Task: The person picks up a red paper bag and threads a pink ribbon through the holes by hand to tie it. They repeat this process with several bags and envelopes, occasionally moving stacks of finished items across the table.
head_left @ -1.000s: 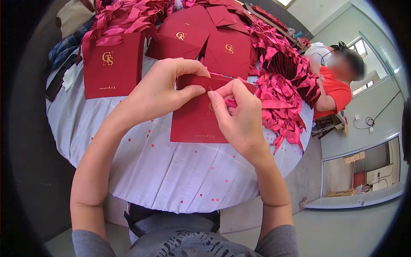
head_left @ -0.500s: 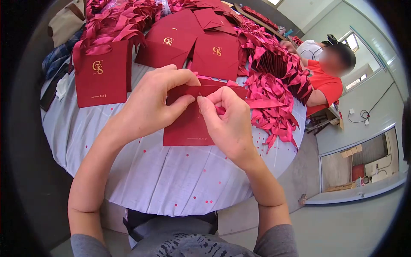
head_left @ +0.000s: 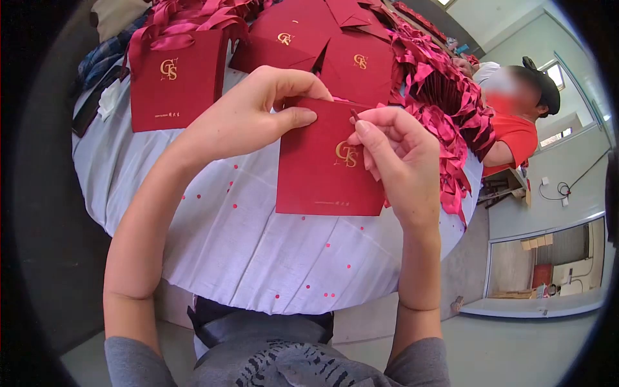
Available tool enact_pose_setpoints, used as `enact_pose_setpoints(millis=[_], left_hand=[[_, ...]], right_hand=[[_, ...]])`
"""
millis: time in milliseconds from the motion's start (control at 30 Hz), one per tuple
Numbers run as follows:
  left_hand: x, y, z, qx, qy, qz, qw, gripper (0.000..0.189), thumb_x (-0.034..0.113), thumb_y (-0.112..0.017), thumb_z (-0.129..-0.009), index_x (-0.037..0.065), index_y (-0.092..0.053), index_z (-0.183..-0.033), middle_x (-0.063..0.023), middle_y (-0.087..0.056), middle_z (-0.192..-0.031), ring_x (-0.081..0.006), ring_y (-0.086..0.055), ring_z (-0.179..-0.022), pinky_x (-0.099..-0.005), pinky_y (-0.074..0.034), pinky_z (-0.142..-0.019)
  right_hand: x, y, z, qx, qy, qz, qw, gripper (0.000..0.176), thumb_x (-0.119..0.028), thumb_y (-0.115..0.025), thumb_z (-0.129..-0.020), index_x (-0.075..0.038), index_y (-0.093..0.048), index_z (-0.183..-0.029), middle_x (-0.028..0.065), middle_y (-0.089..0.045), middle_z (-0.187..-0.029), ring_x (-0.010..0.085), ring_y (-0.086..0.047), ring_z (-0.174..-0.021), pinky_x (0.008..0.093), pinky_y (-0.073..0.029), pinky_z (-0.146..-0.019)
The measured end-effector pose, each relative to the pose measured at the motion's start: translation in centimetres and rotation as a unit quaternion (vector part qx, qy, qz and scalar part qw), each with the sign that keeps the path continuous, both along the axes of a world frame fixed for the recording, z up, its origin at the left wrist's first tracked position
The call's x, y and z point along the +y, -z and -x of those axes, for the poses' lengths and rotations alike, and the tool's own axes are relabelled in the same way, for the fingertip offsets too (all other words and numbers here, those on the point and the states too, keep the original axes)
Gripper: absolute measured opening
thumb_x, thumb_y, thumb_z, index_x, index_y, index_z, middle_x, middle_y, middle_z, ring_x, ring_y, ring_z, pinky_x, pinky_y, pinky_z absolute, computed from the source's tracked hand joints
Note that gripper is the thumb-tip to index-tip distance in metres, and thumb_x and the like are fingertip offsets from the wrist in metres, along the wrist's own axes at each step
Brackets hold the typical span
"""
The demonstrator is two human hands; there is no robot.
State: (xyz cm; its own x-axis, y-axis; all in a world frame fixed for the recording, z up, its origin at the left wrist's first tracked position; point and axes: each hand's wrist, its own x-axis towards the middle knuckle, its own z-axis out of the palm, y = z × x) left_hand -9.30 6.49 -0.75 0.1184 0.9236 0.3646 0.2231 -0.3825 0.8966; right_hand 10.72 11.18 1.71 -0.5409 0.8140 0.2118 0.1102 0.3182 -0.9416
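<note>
A dark red paper gift bag [head_left: 309,171] with a gold logo stands front-on over the cloth. My left hand [head_left: 258,113] is closed on its upper left edge, the thumb on the front face and the fingers behind. At the upper right of the bag, my right hand [head_left: 406,155] is closed in a pinch. From between its thumb and forefinger sticks the small dark red tip of what looks like a ribbon [head_left: 354,115]. The rest of that ribbon is hidden by the fingers.
A finished-looking bag with a ribbon handle [head_left: 174,90] stands at left. More flat red bags [head_left: 358,68] and ribboned bags [head_left: 445,129] pile up behind and to the right. Small red dots [head_left: 277,297] lie scattered on the white tablecloth [head_left: 225,258]. A person in red [head_left: 512,135] sits at right.
The bag's front has swung into fuller view, its logo now showing. My right hand has moved right and away from my left, with the ribbon tip in its pinch. The camera view has shifted.
</note>
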Motion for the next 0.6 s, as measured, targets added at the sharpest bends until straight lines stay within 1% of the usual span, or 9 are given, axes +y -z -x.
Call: enact_pose_setpoints(millis=[67, 133, 300, 433, 500, 600], left_hand=[[0.1, 0.1, 0.0, -0.001, 0.003, 0.001, 1.0, 0.019, 0.005, -0.06, -0.083, -0.004, -0.061, -0.1, -0.0033, -0.063, -0.093, -0.0082, -0.054, -0.09, -0.0251, -0.043, -0.083], [0.2, 0.2, 0.0, -0.002, 0.009, 0.0, 1.0, 0.019, 0.006, -0.06, -0.083, -0.004, -0.06, -0.1, -0.0028, -0.062, -0.093, -0.0077, -0.054, -0.09, -0.0248, -0.043, -0.083], [-0.1, -0.1, -0.1, -0.036, 0.034, 0.026, 0.998, 0.018, 0.007, -0.058, -0.085, -0.003, -0.06, -0.101, -0.0014, -0.062, -0.093, -0.006, -0.054, -0.088, -0.0227, -0.044, -0.082], [-0.1, -0.2, -0.1, -0.011, 0.022, 0.042, 0.999, 0.018, 0.006, -0.057, -0.086, -0.003, -0.06, -0.102, -0.0013, -0.062, -0.094, -0.0057, -0.054, -0.089, -0.0224, -0.044, -0.081], [0.1, 0.1, 0.0, -0.035, 0.035, 0.025, 0.998, 0.019, 0.005, -0.056, -0.086, -0.003, -0.059, -0.103, -0.0015, -0.062, -0.095, -0.0059, -0.054, -0.09, -0.0227, -0.044, -0.082], [-0.2, -0.2, -0.1, -0.022, 0.026, 0.032, 0.999, 0.02, 0.004, -0.055, -0.087, -0.003, -0.059, -0.105, -0.0018, -0.061, -0.097, -0.0063, -0.054, -0.092, -0.0229, -0.044, -0.084]], right_hand=[[0.1, 0.1, 0.0, 0.003, 0.004, 0.007, 1.0, 0.008, -0.005, -0.06, -0.088, 0.003, -0.059, -0.09, 0.0034, -0.061, -0.078, 0.0064, -0.059, -0.071, 0.0191, -0.047, -0.061], [0.2, 0.2, -0.2, 0.002, 0.013, -0.03, 0.999, 0.006, -0.004, -0.06, -0.087, 0.002, -0.059, -0.088, 0.0034, -0.061, -0.077, 0.006, -0.058, -0.07, 0.019, -0.047, -0.059], [0.3, 0.7, -0.1, -0.009, 0.023, -0.072, 0.997, 0.006, -0.002, -0.061, -0.085, 0.003, -0.059, -0.084, 0.0033, -0.061, -0.075, 0.0048, -0.056, -0.068, 0.0194, -0.045, -0.057], [0.2, 0.8, -0.1, -0.016, 0.026, -0.107, 0.994, 0.006, -0.001, -0.061, -0.084, 0.003, -0.058, -0.082, 0.0039, -0.061, -0.073, 0.0047, -0.055, -0.067, 0.0202, -0.045, -0.057], [0.3, 0.8, -0.1, -0.018, 0.03, -0.111, 0.993, 0.006, -0.001, -0.061, -0.084, 0.004, -0.058, -0.082, 0.0045, -0.061, -0.073, 0.0051, -0.056, -0.066, 0.0202, -0.045, -0.057], [0.2, 1.0, 0.1, -0.012, 0.029, -0.107, 0.994, 0.007, -0.001, -0.061, -0.084, 0.004, -0.057, -0.081, 0.0053, -0.062, -0.073, 0.0057, -0.056, -0.065, 0.02, -0.046, -0.058]])
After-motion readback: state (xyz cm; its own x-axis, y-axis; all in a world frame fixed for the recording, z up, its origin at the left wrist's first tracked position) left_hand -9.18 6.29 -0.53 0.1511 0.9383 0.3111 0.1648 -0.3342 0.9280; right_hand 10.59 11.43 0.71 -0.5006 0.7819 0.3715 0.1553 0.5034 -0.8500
